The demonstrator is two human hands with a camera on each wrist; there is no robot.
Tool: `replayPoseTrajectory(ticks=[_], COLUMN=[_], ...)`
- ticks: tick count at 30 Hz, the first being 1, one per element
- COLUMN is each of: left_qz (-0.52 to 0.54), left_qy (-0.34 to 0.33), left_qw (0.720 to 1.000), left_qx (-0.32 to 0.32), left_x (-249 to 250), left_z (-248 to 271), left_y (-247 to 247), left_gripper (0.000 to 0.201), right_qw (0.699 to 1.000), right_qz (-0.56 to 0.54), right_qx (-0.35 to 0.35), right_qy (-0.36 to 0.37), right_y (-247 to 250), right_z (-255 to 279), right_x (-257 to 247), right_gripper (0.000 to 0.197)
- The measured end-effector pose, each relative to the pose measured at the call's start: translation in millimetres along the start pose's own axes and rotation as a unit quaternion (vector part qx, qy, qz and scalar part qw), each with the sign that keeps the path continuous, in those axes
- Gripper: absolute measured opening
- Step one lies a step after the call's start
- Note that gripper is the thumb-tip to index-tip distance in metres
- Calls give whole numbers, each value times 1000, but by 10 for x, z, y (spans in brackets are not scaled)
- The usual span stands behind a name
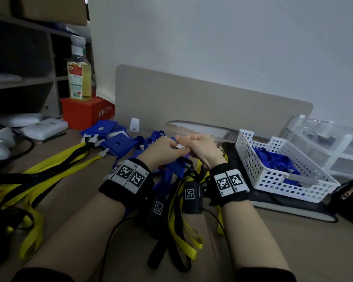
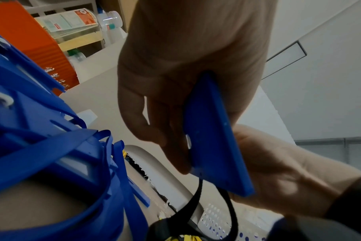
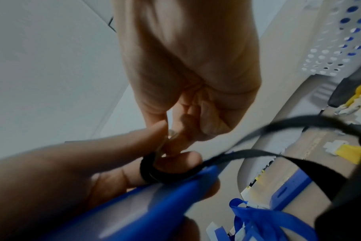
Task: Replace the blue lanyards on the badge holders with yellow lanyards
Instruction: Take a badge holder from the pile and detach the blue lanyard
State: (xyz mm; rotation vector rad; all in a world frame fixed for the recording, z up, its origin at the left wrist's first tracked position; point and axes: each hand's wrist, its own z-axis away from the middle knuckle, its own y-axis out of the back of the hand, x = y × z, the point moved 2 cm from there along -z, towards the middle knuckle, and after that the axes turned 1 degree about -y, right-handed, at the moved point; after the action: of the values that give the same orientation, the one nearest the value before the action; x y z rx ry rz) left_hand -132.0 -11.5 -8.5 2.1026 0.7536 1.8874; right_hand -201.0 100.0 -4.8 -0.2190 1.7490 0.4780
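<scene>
From the head view, your left hand (image 1: 167, 148) and right hand (image 1: 200, 147) are together over the desk's (image 1: 86, 184) middle, pinching a white clip (image 1: 179, 146). Finished badge holders (image 1: 108, 137) with yellow lanyards (image 1: 55, 161) lie at the back left; blue lanyards (image 1: 273, 159) fill the basket (image 1: 277, 180).

Left wrist: you grip this badge holder (image 2: 214, 138).

Right wrist: fingertips (image 3: 181, 128) work its top, so I judge it half done.

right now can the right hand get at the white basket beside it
Probably yes: the white basket sits open-topped just right of the right hand with nothing between, but that hand's grip is busy at the blue badge holder.
</scene>
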Motion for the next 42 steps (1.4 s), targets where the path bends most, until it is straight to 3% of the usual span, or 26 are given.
replayPoseTrajectory(ticks=[3,8,12,15,19,26,34,42], left_qz=[8,99,181,203,213,198,186,193], left_qy=[13,83,115,122,124,130,116,106], left_qw=[1000,990,976,971,969,971,974,973], left_qx=[-23,-54,-45,-33,-31,-39,-58,-64], left_x=[-7,48,54,60,66,74,57,28], left_z=[8,22,13,15,19,33,36,8], left_y=[28,32,60,79,85,50,66,78], left_gripper=[28,29,40,41,41,35,41,41], right_qw=[1000,997,988,990,994,990,996,996], right_qz=[3,-65,-134,-110,-82,-129,-84,-82], right_qx=[-5,-47,-67,-87,-73,-47,-28,26], right_qy=[-6,-25,-34,-31,-17,-19,-16,-5], right_y=[46,43,101,126,116,113,122,57], right_z=[0,-14,26,48,36,84,83,110], right_x=[3,4,-73,-94,-89,-113,-89,-133], right_gripper=[26,18,15,14,15,12,10,19])
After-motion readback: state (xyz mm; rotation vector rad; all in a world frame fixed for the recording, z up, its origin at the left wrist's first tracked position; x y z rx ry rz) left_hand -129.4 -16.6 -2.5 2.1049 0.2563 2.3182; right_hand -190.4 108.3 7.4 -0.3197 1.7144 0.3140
